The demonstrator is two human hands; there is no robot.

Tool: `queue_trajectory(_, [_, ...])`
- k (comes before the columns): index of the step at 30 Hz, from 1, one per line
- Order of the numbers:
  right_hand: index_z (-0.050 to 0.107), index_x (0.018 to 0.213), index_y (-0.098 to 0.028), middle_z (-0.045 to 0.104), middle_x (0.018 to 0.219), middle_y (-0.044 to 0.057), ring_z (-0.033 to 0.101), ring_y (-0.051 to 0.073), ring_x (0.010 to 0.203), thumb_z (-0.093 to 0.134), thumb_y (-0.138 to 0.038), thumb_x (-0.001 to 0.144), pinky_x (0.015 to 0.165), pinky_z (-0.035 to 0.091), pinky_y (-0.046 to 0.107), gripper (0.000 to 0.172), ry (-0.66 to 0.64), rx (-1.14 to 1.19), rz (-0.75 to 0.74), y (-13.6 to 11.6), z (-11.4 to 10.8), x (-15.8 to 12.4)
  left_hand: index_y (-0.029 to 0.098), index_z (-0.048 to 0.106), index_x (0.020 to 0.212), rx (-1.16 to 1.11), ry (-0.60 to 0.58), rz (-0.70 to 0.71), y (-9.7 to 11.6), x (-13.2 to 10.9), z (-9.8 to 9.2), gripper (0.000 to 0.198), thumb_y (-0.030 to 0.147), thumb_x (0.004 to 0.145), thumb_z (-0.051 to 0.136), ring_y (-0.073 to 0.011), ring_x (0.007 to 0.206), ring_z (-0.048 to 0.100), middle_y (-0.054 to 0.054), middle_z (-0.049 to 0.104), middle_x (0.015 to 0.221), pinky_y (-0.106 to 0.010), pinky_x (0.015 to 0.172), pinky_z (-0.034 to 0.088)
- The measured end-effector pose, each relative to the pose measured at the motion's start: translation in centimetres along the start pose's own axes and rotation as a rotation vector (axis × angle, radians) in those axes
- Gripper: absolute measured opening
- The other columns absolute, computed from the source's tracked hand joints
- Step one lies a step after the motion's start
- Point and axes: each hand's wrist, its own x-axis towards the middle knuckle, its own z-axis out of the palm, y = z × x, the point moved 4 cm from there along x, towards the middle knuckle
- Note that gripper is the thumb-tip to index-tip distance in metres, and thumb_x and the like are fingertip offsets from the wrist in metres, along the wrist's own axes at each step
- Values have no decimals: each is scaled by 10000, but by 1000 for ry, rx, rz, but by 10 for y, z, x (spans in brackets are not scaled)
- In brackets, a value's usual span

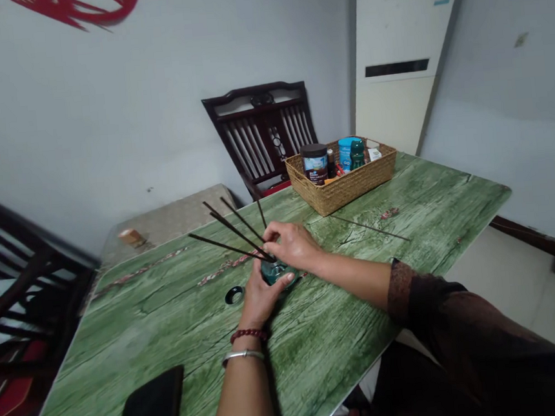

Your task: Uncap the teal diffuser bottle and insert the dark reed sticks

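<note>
Head view: teal bottle point(274, 272) inside clasping grip of left hand point(257, 294), right hand point(294, 245) by dark sticks point(241, 236) above, hold unclear.

Bottle point(275, 271) — smooth, glossy glass

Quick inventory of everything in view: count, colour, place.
table: one, green, foreground
bottle: one, teal, centre
sticks: about five, dark, fanned above bottle
ring: one, black, left of bottle
slab: one, black, table's near side
basket: one, tan, far side
loose stick: one, dark, before basket
containers: several, brown, blue, green, in basket
cup-like object: one, tan, beyond table
chairs: two, dark, beyond and left
tall appliance: one, white, back right
wall decorations: count unclear, red, upper left
bracelets: two, red, silver, left wrist
left hand: one, bare, around bottle
right hand: one, bare, at sticks
</note>
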Motion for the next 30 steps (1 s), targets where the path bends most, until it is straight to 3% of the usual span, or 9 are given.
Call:
queue_trajectory(3, [649,966,-232,726,919,-17,669,161,879,678,-259,870,796,467,260,104,-33,-70,-28,4,-3,-13,214,555,1237,49,-8,5,-1,1,-1,710,547,662,807,-299,1046,666,-95,697,1154,-456,934,517])
queue_trajectory(6, [647,1050,-225,722,987,2,665,159,927,669,-270,898,829,466,259,160,-13,-146,-41,20,-27,-26,218,561,1202,67,-17,-3,-2,1,-1,672,561,673,794,-304,1039,676,-83,705,1111,-473,940,520])
queue_trajectory(9, [663,1092,-197,713,1071,54,648,182,1004,599,-245,953,892,455,281,160,20,-341,43,58,-70,-41,216,568,1168,67,-16,-25,-3,1,-1,659,568,661,799,-312,1020,691,-85,716,1079,-479,932,529])
queue_trajectory(12, [640,1246,-161,678,1202,132,602,242,1129,584,-238,964,957,433,320,298,-33,-652,217,105,-112,-58,220,577,1171,79,-17,-26,-4,2,-1,656,567,662,801,-305,999,700,-89,722,1086,-465,923,534])
queue_trajectory(16, [651,1233,-111,648,1227,188,562,288,1187,546,-284,988,977,425,347,318,-156,-919,367,146,-141,-82,216,576,1196,77,-23,-26,-8,2,-1,657,556,680,798,-297,1011,695,-96,719,1112,-464,936,525])
queue_trajectory(20, [708,1125,-126,666,1184,181,587,289,1154,530,-278,988,970,429,344,272,-251,-978,359,151,-141,-95,212,568,1212,73,-32,-31,-8,1,0,672,559,684,795,-299,1036,684,-99,712,1120,-476,963,508])
queue_trajectory(27, [713,1063,-145,719,1108,175,679,272,1019,482,-218,981,812,459,312,255,-357,-940,356,135,-137,-97,217,585,1133,36,-21,-59,-7,2,-1,643,546,636,828,-298,1032,684,-81,717,1059,-474,968,502])
queue_trajectory(30, [700,1065,-141,738,1048,178,697,263,955,470,-193,974,785,448,306,252,-335,-890,329,127,-138,-97,209,585,1130,46,-20,-56,-6,2,-1,641,553,642,820,-301,1050,672,-90,710,1078,-473,974,495])
